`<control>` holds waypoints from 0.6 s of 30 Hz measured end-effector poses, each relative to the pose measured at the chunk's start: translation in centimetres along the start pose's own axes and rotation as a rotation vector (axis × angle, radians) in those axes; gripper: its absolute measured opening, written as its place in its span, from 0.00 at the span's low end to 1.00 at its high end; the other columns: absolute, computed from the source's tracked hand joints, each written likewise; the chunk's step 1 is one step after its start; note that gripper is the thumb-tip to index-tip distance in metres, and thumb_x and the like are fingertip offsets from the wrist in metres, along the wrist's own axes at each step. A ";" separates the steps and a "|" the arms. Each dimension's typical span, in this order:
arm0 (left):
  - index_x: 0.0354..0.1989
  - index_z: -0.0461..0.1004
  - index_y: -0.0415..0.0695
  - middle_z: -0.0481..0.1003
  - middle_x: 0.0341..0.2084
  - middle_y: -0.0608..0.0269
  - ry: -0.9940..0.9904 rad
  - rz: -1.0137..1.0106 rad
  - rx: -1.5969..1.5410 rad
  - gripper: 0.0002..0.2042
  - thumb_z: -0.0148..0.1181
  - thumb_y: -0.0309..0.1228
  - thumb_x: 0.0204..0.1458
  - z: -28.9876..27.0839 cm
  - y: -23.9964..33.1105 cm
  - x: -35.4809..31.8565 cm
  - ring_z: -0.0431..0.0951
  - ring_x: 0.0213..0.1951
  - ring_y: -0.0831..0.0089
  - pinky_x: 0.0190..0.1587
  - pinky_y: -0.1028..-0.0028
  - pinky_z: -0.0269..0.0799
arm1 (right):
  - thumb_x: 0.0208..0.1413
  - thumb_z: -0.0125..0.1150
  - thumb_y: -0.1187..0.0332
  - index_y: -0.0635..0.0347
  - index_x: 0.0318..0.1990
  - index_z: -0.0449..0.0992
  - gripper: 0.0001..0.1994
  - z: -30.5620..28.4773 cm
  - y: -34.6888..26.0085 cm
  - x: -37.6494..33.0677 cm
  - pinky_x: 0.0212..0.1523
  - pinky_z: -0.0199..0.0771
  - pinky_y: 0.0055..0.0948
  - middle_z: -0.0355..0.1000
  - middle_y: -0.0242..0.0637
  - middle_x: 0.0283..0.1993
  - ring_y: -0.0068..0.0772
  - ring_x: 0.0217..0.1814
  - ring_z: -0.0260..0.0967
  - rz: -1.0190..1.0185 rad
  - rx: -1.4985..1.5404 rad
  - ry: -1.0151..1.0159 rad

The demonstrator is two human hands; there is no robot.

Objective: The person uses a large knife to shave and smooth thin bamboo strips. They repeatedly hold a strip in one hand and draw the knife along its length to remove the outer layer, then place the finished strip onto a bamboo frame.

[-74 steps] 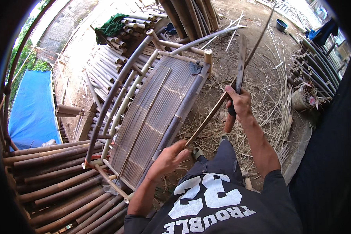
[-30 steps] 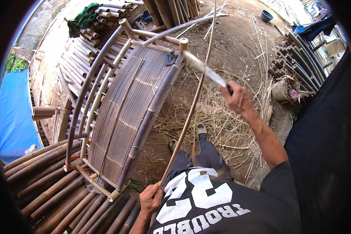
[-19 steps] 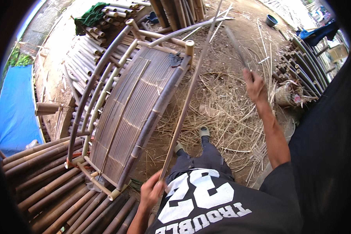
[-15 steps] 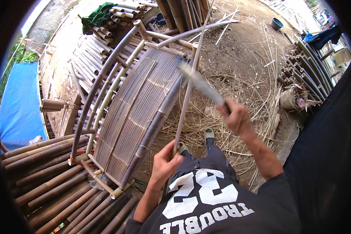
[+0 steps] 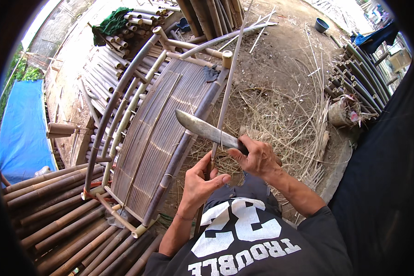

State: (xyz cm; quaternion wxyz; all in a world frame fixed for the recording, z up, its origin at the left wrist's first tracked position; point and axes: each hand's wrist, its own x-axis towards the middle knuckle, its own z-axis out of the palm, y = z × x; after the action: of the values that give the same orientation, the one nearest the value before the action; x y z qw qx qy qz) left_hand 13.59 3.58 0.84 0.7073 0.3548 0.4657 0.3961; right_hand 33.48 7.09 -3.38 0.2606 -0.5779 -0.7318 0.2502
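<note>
My right hand (image 5: 257,158) is wrapped round the dark handle of a machete (image 5: 200,126), whose broad blade points to the left. That blade crosses a long, thin bamboo strip (image 5: 227,87) just above my left hand and seems to touch it. My left hand (image 5: 202,181) pinches the strip between thumb and fingers. The strip runs up and away past the bench corner, and its lower end passes down beside my body. Left of my hands stands a bamboo bench (image 5: 144,133) with a slatted seat and a dark front rail. A dark cloth (image 5: 211,73) lies on its far corner.
Bamboo poles (image 5: 64,221) lie stacked at the lower left, with more cut poles (image 5: 103,69) behind the bench. Shavings (image 5: 280,124) litter the ground ahead. Dark poles (image 5: 358,83) and a bucket (image 5: 321,25) are at the right. A blue tarp (image 5: 23,124) hangs far left.
My right hand has moved left and down with the machete, whose blade has swung from pointing up-left to lying across the strip. My left hand still grips the strip.
</note>
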 end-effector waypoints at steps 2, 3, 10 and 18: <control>0.62 0.63 0.32 0.60 0.23 0.79 -0.016 -0.040 -0.002 0.37 0.74 0.26 0.42 -0.1 0.1 -0.1 0.60 0.27 0.89 0.29 0.88 0.57 | 0.59 0.51 0.39 0.60 0.31 0.70 0.27 0.3 -0.6 -0.8 0.22 0.72 0.40 0.69 0.42 0.20 0.45 0.21 0.73 -0.029 0.061 -0.070; 0.62 0.62 0.32 0.60 0.24 0.79 -0.022 -0.050 0.049 0.37 0.74 0.26 0.42 -0.3 -0.2 -0.3 0.60 0.27 0.89 0.29 0.88 0.56 | 0.59 0.51 0.39 0.60 0.31 0.70 0.27 0.4 -0.8 -1.1 0.21 0.72 0.40 0.69 0.42 0.20 0.44 0.21 0.73 -0.045 0.092 -0.106; 0.63 0.62 0.31 0.60 0.24 0.79 -0.004 0.021 0.037 0.39 0.75 0.26 0.41 -0.3 -1.3 -2.1 0.61 0.27 0.88 0.29 0.89 0.56 | 0.59 0.43 0.35 0.58 0.28 0.67 0.31 -1.8 2.1 2.5 0.17 0.72 0.38 0.68 0.38 0.17 0.36 0.17 0.71 -0.157 -0.069 0.121; 0.62 0.62 0.30 0.62 0.23 0.77 -0.013 -0.082 0.118 0.37 0.73 0.23 0.41 -3.0 -2.8 -7.9 0.61 0.26 0.87 0.29 0.86 0.56 | 0.60 0.36 0.32 0.53 0.27 0.66 0.32 -4.8 8.3 5.3 0.07 0.59 0.26 0.61 0.28 0.14 0.19 0.11 0.59 0.083 -0.213 0.136</control>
State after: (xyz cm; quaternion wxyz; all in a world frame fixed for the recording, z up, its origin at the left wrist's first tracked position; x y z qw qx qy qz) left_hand 9.45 -4.33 0.45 0.7038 0.3791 0.4977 0.3365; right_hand 41.62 14.26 -4.91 0.2363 -0.6475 -0.7104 0.1421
